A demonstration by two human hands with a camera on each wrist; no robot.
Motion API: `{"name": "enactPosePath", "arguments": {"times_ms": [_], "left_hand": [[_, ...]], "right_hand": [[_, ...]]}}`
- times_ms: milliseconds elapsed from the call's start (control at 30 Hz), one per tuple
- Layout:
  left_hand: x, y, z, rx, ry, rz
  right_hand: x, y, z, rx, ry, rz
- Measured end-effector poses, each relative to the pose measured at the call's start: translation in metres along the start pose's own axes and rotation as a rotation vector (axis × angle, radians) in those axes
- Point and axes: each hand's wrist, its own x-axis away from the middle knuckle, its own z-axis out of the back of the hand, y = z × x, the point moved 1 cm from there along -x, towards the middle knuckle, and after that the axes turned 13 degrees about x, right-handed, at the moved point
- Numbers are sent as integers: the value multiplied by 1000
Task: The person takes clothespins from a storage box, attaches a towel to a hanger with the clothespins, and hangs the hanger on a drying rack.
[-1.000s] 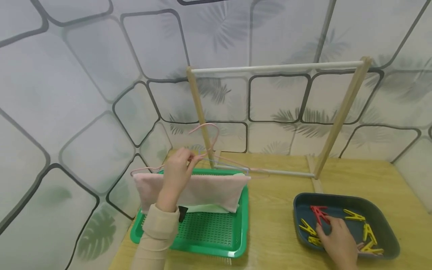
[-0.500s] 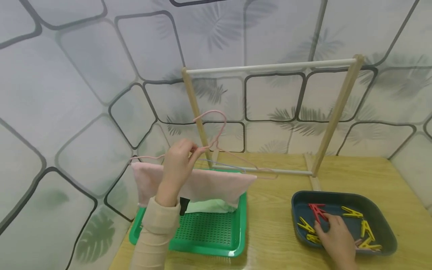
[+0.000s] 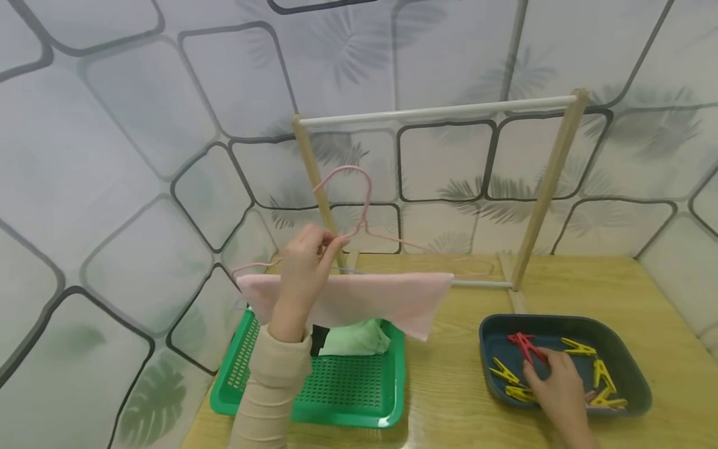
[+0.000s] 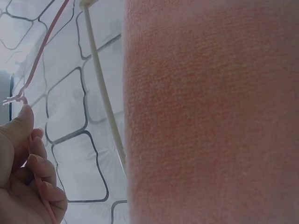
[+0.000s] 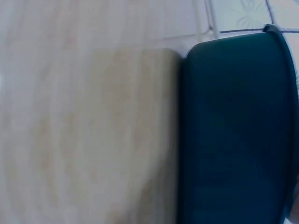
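My left hand (image 3: 305,265) pinches the wire of a pink clothes hanger (image 3: 367,199) just left of its hook. A pale pink towel (image 3: 381,299) hangs folded over the hanger, above the green basket (image 3: 395,386). In the left wrist view the towel (image 4: 210,112) fills the right side, and curled fingers hold the hanger wire (image 4: 39,56). My right hand (image 3: 561,390) is in the dark blue bin (image 3: 634,374), with thumb and forefinger on the end of a red clothespin (image 3: 524,346). The right wrist view shows mostly the bin's outer wall (image 5: 233,130).
A light green cloth (image 3: 356,340) lies in the basket. Several yellow clothespins (image 3: 578,348) lie about the bin. Behind stands a rack with wooden posts (image 3: 552,181) and a white top bar (image 3: 437,112). Part of a blue hanger (image 3: 348,270) shows behind the towel.
My left hand has lifted the pink hanger and towel, which now reach further right; more of the green cloth shows. My right hand stays at the red clothespin. The whole view has shifted slightly.
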Motion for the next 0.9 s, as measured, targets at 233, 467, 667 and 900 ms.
{"name": "enactPosePath", "arguments": {"times_ms": [233,467,667,900], "left_hand": [[-4,10,-10,68,8,-28],[-4,15,-18,97,14,-31],[-1,15,-21,111,8,-24],[0,16,-21,120,21,-19]], "right_hand": [[-9,35,-30,-43,104,-12],[-22,54,-30,-142,250,-12],[-33,33,8,-332,280,-17],[-32,-80,129,-576,278,69]]}}
